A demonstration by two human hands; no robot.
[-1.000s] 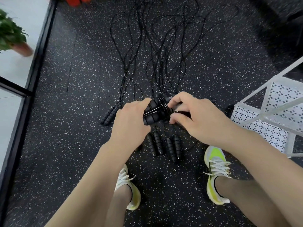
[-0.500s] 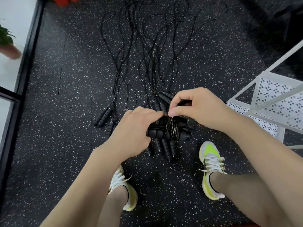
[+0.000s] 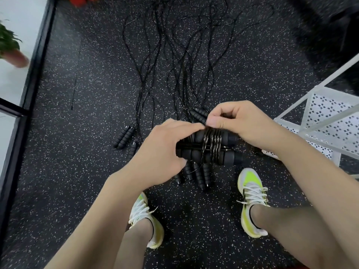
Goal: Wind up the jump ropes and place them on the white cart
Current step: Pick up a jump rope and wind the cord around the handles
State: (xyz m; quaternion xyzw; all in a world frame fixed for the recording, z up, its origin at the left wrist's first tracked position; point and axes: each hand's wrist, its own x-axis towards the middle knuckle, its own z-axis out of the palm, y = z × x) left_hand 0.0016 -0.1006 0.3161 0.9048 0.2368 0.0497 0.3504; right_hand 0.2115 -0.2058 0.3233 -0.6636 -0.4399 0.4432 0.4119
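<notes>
A black jump rope is held above the floor, its two foam handles side by side with the cord wound around their middle. My left hand grips the left ends of the handles. My right hand pinches the cord at the top of the windings, fingers curled. Several more jump ropes lie stretched out on the speckled floor, their handles near my feet. The white cart stands at the right, close to my right hand.
My two feet in white and yellow shoes stand just below the loose handles. A black-framed glass partition runs along the left, with a potted plant behind it. Something red sits at the top left.
The bundle has turned level and shows more windings of cord across both handles. My right hand has lifted the cord over the top of the handles. The view has shifted slightly.
</notes>
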